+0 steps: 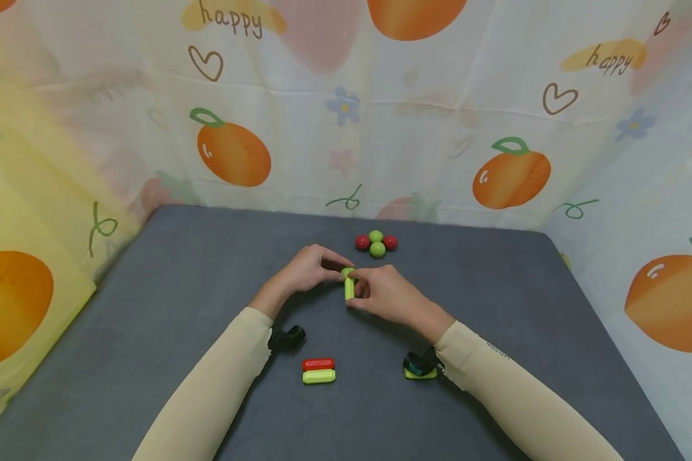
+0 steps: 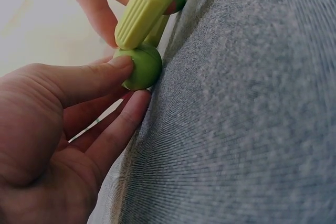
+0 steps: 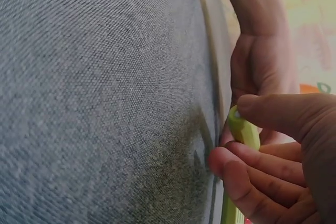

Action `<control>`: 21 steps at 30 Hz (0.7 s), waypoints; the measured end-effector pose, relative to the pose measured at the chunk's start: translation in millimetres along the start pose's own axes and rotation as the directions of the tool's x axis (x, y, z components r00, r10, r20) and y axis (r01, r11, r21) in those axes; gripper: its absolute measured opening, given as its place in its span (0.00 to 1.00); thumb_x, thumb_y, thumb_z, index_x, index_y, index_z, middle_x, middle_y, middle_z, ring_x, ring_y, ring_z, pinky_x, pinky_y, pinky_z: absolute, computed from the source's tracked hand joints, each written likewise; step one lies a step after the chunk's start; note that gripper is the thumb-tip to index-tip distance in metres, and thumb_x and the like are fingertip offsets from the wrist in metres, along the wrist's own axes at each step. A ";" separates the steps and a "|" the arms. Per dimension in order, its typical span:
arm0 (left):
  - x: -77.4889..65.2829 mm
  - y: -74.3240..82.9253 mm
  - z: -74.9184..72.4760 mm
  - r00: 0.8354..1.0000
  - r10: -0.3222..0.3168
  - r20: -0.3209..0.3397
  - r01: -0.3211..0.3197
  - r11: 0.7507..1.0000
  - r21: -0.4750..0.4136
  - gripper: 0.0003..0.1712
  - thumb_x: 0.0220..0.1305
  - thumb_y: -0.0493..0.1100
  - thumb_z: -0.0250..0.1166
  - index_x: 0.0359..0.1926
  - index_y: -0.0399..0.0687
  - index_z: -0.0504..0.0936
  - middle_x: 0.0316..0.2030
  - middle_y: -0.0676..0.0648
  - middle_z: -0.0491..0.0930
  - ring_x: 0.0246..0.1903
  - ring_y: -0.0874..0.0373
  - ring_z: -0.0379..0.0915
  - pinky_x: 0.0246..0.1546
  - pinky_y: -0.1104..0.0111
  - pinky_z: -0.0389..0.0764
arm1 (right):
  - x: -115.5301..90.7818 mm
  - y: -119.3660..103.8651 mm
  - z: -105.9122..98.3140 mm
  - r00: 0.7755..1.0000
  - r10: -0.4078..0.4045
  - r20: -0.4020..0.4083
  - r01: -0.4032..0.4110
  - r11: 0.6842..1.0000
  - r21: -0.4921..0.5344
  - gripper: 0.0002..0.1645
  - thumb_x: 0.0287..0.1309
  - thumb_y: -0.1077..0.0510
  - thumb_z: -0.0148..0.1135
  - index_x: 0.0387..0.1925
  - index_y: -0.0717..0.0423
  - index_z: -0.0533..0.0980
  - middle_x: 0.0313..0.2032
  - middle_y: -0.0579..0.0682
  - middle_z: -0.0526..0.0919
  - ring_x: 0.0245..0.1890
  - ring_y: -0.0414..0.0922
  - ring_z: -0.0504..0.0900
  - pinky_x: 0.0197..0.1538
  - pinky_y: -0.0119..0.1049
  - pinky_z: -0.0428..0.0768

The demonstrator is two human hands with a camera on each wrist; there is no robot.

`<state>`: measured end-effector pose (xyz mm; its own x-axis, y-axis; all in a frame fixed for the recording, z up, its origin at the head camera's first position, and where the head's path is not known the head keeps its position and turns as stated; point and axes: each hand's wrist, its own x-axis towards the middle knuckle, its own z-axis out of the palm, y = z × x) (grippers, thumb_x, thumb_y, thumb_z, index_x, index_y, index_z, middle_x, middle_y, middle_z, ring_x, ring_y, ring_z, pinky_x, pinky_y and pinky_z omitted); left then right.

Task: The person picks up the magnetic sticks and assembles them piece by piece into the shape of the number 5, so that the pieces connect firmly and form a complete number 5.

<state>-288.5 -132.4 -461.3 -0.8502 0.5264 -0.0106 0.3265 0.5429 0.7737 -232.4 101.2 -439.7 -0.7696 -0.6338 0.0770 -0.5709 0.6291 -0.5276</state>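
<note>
At a dark grey tabletop, a person's left hand pinches a glossy green ball, apparently to brace it, as the right hand grips a ribbed yellow-green plastic-looking bar between thumb and fingers, its end against the ball, likely for alignment.

the balls and the sticks are red or light green; the table is grey; the white curtain has printed orange fruits.
</note>
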 end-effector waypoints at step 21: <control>2.4 -2.3 1.0 1.000 0.008 0.000 -0.008 1.000 -0.016 0.15 0.71 0.38 0.76 0.57 0.49 0.93 0.50 0.52 0.91 0.52 0.55 0.85 0.57 0.55 0.83 | -2.2 -0.1 2.4 1.000 0.011 -0.013 -0.011 1.000 -0.018 0.24 0.66 0.55 0.79 0.61 0.58 0.85 0.34 0.43 0.90 0.25 0.29 0.81 0.32 0.31 0.82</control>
<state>-290.9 -131.7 -463.8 -0.8476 0.5306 -0.0044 0.3268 0.5285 0.7835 -230.0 101.5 -441.9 -0.7795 -0.6210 0.0818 -0.5672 0.6444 -0.5128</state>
